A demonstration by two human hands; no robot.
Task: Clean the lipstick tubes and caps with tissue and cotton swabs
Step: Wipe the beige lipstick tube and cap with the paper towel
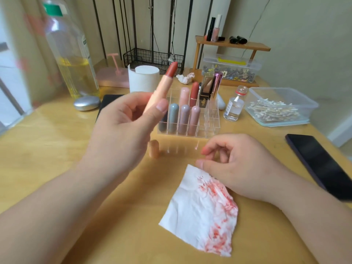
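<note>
The left hand grips an uncapped lipstick by its peach tube, between thumb and curled fingers, and holds it raised and tilted so that the brick-red bullet points up and away over the clear organizer. Its peach cap stands alone on the wooden table, just in front of the organizer. The right hand hovers low with its fingers loosely curled around nothing, and its thumb lies at the top corner of a flat tissue smeared red along one side; whether the thumb touches the paper cannot be told. The step in hand looks like wiping this one tube, with the tissue set down between passes. The next move probably calls for the right hand to pinch the tissue by a clean white part and bring it to the tube's collar below the bullet. Alternatively it could reach to the cotton swabs in the plastic tub, well to the right, for the narrow rim and the inside of the cap.
</note>
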